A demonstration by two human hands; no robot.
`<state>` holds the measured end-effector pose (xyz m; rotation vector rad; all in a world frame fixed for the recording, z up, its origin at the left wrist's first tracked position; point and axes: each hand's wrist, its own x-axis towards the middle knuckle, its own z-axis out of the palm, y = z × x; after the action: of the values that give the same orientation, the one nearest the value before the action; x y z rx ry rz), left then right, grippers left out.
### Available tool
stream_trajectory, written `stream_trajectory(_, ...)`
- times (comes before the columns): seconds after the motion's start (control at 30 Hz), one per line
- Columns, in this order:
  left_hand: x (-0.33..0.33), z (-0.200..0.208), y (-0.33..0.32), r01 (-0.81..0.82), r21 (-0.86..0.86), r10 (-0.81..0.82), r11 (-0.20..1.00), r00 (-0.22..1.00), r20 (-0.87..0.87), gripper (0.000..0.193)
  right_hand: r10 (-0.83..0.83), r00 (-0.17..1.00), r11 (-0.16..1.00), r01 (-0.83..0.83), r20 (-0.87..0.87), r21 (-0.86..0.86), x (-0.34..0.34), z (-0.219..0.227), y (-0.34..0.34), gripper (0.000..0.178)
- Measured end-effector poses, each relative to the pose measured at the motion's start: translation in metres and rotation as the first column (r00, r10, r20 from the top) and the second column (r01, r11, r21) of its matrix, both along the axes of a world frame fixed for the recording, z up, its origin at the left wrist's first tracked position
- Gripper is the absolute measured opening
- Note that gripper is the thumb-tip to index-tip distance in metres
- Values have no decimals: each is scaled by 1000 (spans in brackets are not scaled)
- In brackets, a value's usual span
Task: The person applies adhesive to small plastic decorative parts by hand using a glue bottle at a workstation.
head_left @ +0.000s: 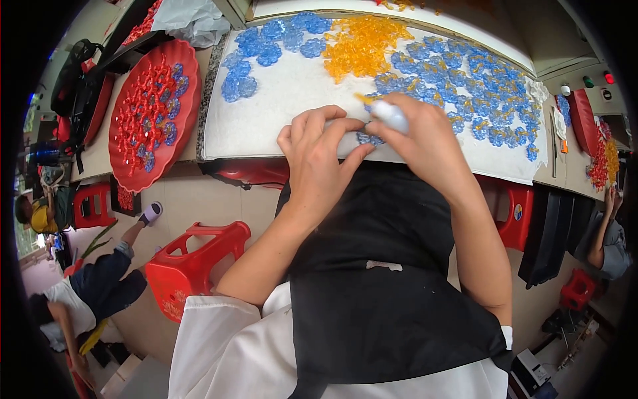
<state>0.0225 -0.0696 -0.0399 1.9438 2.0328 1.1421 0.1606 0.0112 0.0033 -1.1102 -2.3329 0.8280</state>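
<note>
Remotely I note the left hand (322,149), fingertips narrowed, likely steadying a translucent blue plastic flower (369,139) at the white-covered table's (249,136) near edge, the right hand (422,136) gripping a yellow-tipped white plastic bottle (391,117) close by.

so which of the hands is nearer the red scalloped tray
Left. The left hand is to the right of the red scalloped tray, across a gap; the right hand, holding a white bottle, is farther right.

Two hands (315,147), one bottle (392,117), one large orange heap (362,48), dozens of blue flowers (510,98), one scalloped tray (192,90) at left, at least four stools (170,275).
</note>
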Motion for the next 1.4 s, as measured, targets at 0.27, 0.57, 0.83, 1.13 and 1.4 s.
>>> stream_trajectory(0.27, -2, 3, 0, 7, -17, -7, 1000, 1000, 6, 28, -130, 987, 987, 120, -99, -107, 13, -11, -4, 16)
stream_trajectory(0.57, 0, 1, 0, 2, -37, -2, 999, 1000, -4, 28, -55, 995, 998, 56, -85, 11, -2, -15, -5, 20)
stream_trajectory(0.83, 0, 2, -1, -1, -38, 0, 999, 1000, -9, 29, -7, 1000, 999, 7, -2, 48, -8, -9, -2, 18)
stream_trajectory(1.13, -4, 0, 0, 1, -18, -1, 1000, 1000, -21, 29, 17, 1000, 999, -18, 22, 49, -13, -5, -3, 17)
stream_trajectory(1.4, -2, 1, 6, -56, 2, 56, 998, 998, -31, 29, -106, 983, 993, 97, -149, -68, 3, -16, -4, 20)
